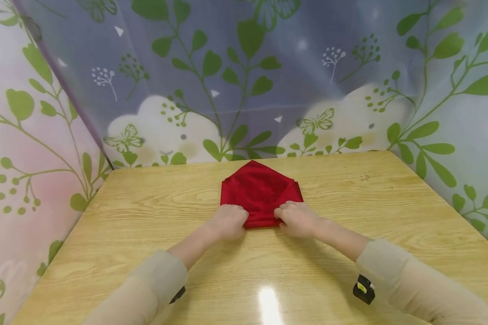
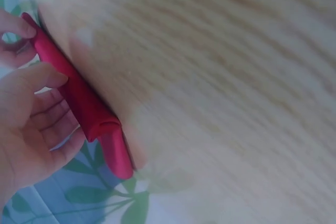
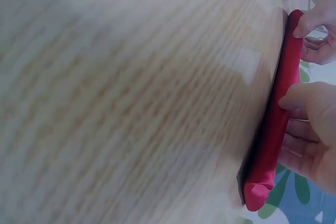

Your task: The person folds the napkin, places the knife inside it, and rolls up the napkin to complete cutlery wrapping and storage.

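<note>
A shiny red cloth (image 1: 260, 185) lies folded on the table, with a pointed far end and a straight near edge. The left hand (image 1: 229, 221) grips the near left corner area. On the near right, the right hand (image 1: 297, 219) holds the same edge, beside a slanting fold. From the left wrist, the left hand (image 2: 39, 114) shows its thumb on the thick folded edge of the cloth (image 2: 79, 95), fingers curled beyond it. Likewise the right hand (image 3: 312, 124) pinches the rolled-looking edge (image 3: 275, 124) in the right wrist view. The fingertips are partly hidden from the head view.
The wooden table (image 1: 146, 203) extends around the cloth on all sides. Patterned curtains (image 1: 244, 81) with leaves and clouds stand behind and at both sides. A small black device (image 1: 363, 289) hangs beneath the right sleeve.
</note>
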{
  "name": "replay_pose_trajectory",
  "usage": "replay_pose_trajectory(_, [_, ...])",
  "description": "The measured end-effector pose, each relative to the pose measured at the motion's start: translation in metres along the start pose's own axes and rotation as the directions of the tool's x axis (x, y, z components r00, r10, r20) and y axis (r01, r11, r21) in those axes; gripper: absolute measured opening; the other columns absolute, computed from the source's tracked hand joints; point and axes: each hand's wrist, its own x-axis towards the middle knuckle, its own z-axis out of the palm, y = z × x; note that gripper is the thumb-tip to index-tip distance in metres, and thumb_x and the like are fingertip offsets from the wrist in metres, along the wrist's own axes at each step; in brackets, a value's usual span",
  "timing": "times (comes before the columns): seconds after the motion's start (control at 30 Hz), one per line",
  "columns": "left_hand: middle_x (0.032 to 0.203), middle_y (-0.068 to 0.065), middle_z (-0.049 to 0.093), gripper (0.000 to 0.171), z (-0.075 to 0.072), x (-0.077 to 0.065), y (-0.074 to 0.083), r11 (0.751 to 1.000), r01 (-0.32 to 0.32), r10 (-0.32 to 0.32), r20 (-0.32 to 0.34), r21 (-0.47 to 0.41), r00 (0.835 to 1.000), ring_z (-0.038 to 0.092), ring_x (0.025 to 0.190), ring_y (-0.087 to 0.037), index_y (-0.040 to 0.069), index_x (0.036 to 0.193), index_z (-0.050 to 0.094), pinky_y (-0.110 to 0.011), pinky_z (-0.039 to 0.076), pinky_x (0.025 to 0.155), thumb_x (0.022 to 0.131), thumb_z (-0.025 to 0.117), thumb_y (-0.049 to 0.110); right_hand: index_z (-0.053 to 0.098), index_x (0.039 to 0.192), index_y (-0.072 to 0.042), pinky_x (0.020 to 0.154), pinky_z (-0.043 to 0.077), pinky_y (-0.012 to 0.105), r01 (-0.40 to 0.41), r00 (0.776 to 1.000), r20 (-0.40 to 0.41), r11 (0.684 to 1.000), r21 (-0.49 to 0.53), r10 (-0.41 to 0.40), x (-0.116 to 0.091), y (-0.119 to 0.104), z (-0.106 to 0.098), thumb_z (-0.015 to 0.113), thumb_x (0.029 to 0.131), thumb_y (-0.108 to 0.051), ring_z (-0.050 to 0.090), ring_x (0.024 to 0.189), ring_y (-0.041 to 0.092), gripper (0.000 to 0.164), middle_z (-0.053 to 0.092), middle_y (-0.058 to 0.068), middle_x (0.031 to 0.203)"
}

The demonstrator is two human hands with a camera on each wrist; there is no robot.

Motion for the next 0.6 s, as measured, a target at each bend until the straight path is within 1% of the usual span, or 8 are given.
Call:
replay_pose_trajectory(0.13, [0.053,0.007,0.032,0.029,0.000,0.004,-0.005,1.000,-0.007,0.008,0.025,-0.010,1.000,0.028,0.053,-0.009,0.015,0.056,0.036,-0.024,0.025,0.048,0.069,0.059,0.003,0.063,0.082,-0.008,0.066,0.048,0.033,-0.008,1.000,-0.007,1.000,-0.015,0.008,0.000,0.001,-0.001,0.068,0.075,-0.005,0.058,0.075,0.022,0.009,0.060,0.004,0.081])
replay_pose_trajectory(0.27, [0.055,0.006,0.021,0.036,-0.001,0.008,-0.009,0.999,-0.004,0.007,0.081,-0.031,0.997,0.019,0.056,-0.009,0.017,0.056,0.029,-0.025,0.018,0.049,0.070,0.061,0.008,0.063,0.078,-0.009,0.061,0.047,0.032,-0.021,1.000,-0.023,0.999,-0.032,0.020,0.000,0.002,-0.001,0.066,0.075,-0.003,0.057,0.072,0.021,0.008,0.060,0.003,0.077])
replay_pose_trajectory(0.33, [0.055,0.007,0.019,0.037,-0.002,0.010,-0.012,0.998,0.005,0.003,0.112,-0.069,0.994,0.017,0.056,-0.009,0.017,0.056,0.028,-0.025,0.016,0.050,0.071,0.061,0.009,0.065,0.078,-0.010,0.061,0.048,0.033,-0.028,0.999,-0.021,0.999,-0.033,0.027,0.001,0.003,-0.002,0.066,0.075,-0.002,0.059,0.073,0.021,0.008,0.061,0.003,0.078])
replay_pose_trajectory(0.4, [0.057,0.005,0.019,0.034,-0.005,0.012,-0.014,0.991,0.028,-0.008,0.150,-0.129,0.989,0.018,0.058,-0.010,0.015,0.057,0.030,-0.026,0.016,0.051,0.073,0.061,0.008,0.066,0.079,-0.010,0.062,0.049,0.033,-0.029,0.999,-0.013,0.999,-0.036,0.029,0.002,0.003,-0.004,0.066,0.075,-0.002,0.061,0.074,0.021,0.008,0.063,0.003,0.079])
replay_pose_trajectory(0.47, [0.057,0.008,0.030,0.024,-0.007,0.012,-0.016,0.982,0.059,-0.026,0.182,-0.177,0.983,0.027,0.057,-0.008,0.013,0.060,0.044,-0.025,0.024,0.052,0.075,0.061,0.009,0.067,0.080,-0.010,0.064,0.050,0.034,-0.034,0.999,0.000,0.999,-0.029,0.034,0.002,0.004,-0.005,0.067,0.076,-0.003,0.062,0.075,0.021,0.008,0.064,0.003,0.079])
replay_pose_trajectory(0.5, [0.060,0.009,0.038,0.016,-0.008,0.012,-0.017,0.977,0.074,-0.034,0.196,-0.198,0.980,0.035,0.059,-0.008,0.012,0.064,0.052,-0.024,0.029,0.053,0.077,0.062,0.010,0.068,0.081,-0.010,0.065,0.050,0.035,-0.033,0.999,0.006,0.999,-0.027,0.033,0.003,0.004,-0.006,0.067,0.076,-0.003,0.062,0.076,0.021,0.008,0.064,0.004,0.080])
replay_pose_trajectory(0.57, [0.071,0.006,0.054,0.002,-0.010,0.012,-0.018,0.968,0.102,-0.051,0.221,-0.228,0.974,0.049,0.069,-0.010,0.009,0.079,0.063,-0.027,0.040,0.062,0.079,0.063,0.011,0.068,0.080,-0.010,0.064,0.050,0.034,-0.033,0.999,0.020,0.999,-0.019,0.033,0.003,0.005,-0.007,0.067,0.076,-0.003,0.062,0.075,0.020,0.008,0.064,0.003,0.078])
replay_pose_trajectory(0.6, [0.078,0.004,0.059,0.007,-0.011,0.012,-0.018,0.964,0.112,-0.056,0.228,-0.240,0.972,0.053,0.075,-0.012,0.009,0.087,0.066,-0.029,0.044,0.068,0.081,0.063,0.012,0.067,0.079,-0.011,0.064,0.050,0.034,-0.034,0.999,0.027,0.999,-0.011,0.034,0.003,0.005,-0.007,0.067,0.076,-0.003,0.062,0.074,0.020,0.008,0.063,0.002,0.078])
